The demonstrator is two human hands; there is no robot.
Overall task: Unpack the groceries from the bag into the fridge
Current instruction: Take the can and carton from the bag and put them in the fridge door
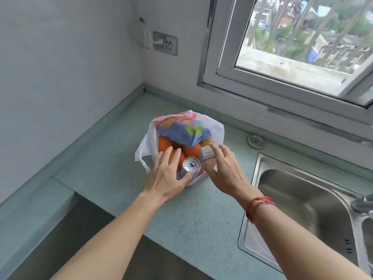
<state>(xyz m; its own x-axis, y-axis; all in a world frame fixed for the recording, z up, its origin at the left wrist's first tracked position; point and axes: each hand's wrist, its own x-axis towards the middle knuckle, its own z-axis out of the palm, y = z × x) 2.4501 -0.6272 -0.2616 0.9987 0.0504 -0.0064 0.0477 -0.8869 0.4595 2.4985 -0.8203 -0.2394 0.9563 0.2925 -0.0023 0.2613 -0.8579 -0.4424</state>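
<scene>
Bag [148,142] sits on the table [201,219], mouth spread open upward so the contents are reachable from above; it is near the wall corner, left of the sink [302,199]. Inside the bag: can [191,164] upright at the front edge, 3 or so oranges [164,145] behind it, a blue printed packet [181,132] lying across the top at the back, and a small pale box [206,153] to the right of the can. Left hand [168,178] is open, fingers resting over the oranges, thumb touching the can's rim side; looks like it is steadying the bag or starting on the can, nothing gripped yet. Right hand [224,170] is open too, fingers spread, index tip at the box, hovering at the bag's right edge. Likely first pick: can or box, since both are on top and unobstructed. The packet covers the rear oranges, so it probably has to come out before them. Thin bag walls may sag when items leave. Fridge not in view. Wall socket [165,43] and window [292,47] sit above and behind the bag, clear of the work.
</scene>
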